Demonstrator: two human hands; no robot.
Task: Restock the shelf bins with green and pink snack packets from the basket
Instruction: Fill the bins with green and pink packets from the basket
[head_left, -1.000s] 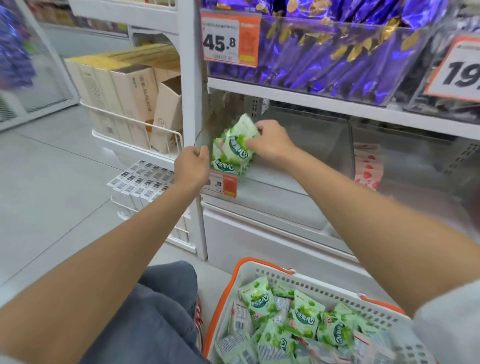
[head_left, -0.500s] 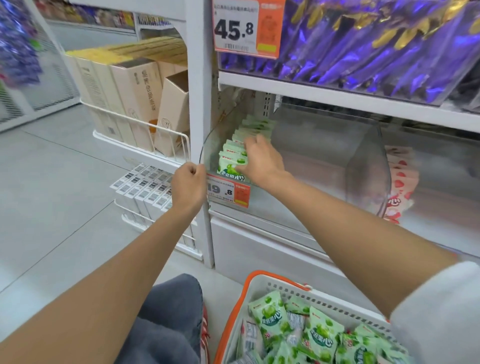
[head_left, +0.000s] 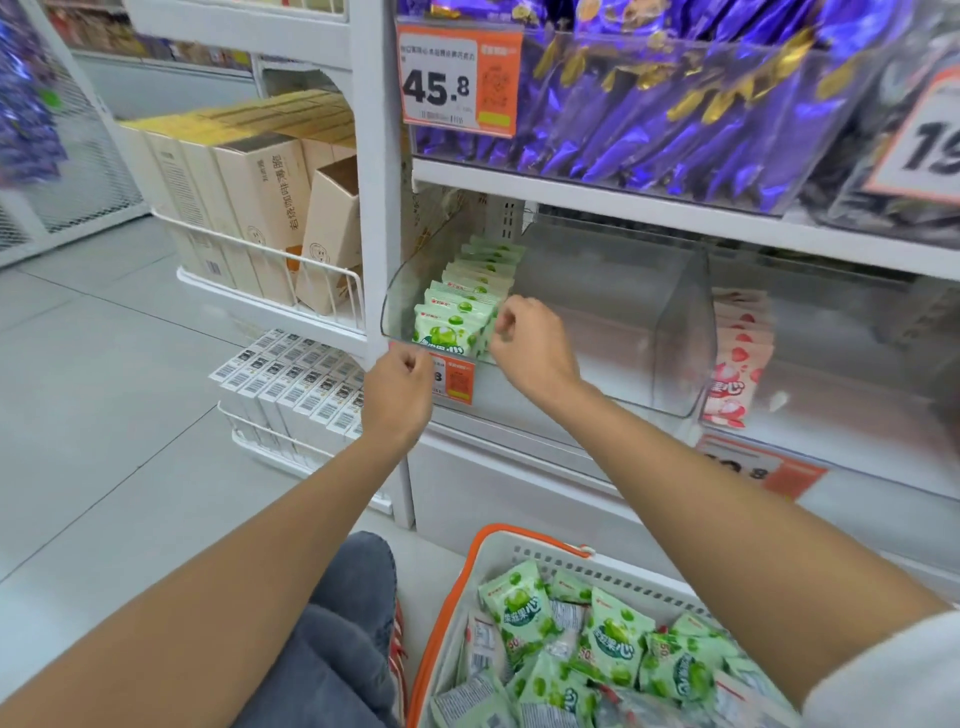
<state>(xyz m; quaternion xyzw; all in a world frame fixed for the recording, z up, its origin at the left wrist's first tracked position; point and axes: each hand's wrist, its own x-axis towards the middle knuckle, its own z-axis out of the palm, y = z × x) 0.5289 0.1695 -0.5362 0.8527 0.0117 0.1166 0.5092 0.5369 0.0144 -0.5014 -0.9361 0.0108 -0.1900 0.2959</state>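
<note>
A row of green snack packets (head_left: 460, 312) stands upright in the left part of a clear shelf bin (head_left: 675, 332). My right hand (head_left: 530, 345) is curled just right of the front packet, its fingertips at the packet's edge, holding nothing. My left hand (head_left: 397, 395) is a loose fist below the bin's front left corner, over the orange price tag (head_left: 457, 382). Pink snack packets (head_left: 737, 358) stand in the neighbouring bin to the right. The orange-rimmed white basket (head_left: 524, 540) on the floor holds several green packets (head_left: 613, 639).
Purple sweet bags (head_left: 649, 104) fill the bin on the shelf above, behind a 45.8 price tag. Beige cartons (head_left: 249, 197) stand in a wire rack to the left, with small barcode boxes (head_left: 296, 379) below. My knee in grey jeans (head_left: 337, 623) is beside the basket.
My right hand set green packets into the row in the bin, then drew back to the front packet's right edge with nothing in it. My left hand dropped slightly below the bin's corner.
</note>
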